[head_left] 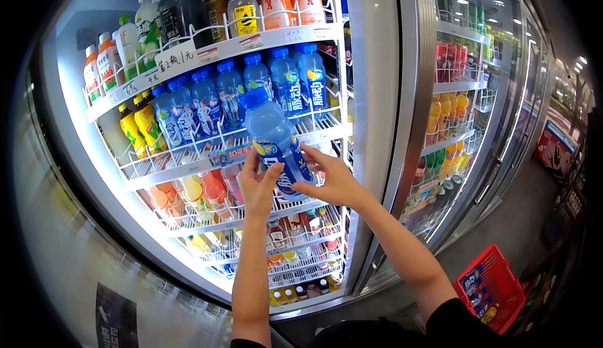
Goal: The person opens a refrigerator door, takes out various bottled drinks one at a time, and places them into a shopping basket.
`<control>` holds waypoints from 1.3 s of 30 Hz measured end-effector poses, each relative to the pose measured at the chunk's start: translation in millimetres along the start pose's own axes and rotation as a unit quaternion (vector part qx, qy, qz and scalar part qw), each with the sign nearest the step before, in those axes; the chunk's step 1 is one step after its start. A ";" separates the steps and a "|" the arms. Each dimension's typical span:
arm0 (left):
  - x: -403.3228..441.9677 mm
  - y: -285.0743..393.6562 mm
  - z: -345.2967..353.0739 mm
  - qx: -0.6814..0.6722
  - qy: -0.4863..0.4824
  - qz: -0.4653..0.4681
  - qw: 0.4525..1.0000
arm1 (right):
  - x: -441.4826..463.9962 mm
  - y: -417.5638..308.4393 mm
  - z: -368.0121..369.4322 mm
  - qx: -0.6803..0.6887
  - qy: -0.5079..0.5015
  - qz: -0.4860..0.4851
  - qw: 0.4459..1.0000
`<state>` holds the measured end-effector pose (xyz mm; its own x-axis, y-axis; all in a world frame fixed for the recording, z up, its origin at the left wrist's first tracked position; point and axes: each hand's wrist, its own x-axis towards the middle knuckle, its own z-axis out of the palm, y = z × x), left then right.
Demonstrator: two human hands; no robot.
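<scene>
A blue-capped drink bottle with a dark blue label is held between my two hands in front of the lit fridge shelves, its cap tilted up and to the left. My left hand grips its lower left side, thumb on the label. From the right, my right hand closes around the lower part, with the thumb near the base. Behind it, a row of similar blue bottles stands on a wire shelf. Yellow bottles are at that row's left end.
Above runs a shelf of assorted bottles with a handwritten price strip. Lower shelves hold more drinks. To the right is a glass-doored fridge. A red basket containing several bottles sits on the floor at lower right.
</scene>
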<state>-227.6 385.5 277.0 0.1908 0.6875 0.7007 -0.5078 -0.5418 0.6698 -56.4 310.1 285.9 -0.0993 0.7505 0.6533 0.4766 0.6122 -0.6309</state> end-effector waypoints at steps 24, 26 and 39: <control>-199.9 -32.3 130.1 0.112 0.047 -0.206 0.971 | -242.3 4.0 -43.8 0.135 0.067 0.194 0.969; -225.0 -44.9 138.9 0.119 0.043 -0.219 0.968 | -267.7 5.8 -47.6 0.137 0.074 0.240 0.958; -319.5 -61.7 193.7 -0.012 -0.091 -0.311 0.946 | -385.1 -19.0 -74.5 0.017 0.160 0.335 0.929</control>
<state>-94.5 105.6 59.3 0.5991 0.7739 0.2055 -0.2687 -0.0474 0.9621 37.9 -9.1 77.5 0.4759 0.8571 0.1975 0.3105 0.0464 -0.9495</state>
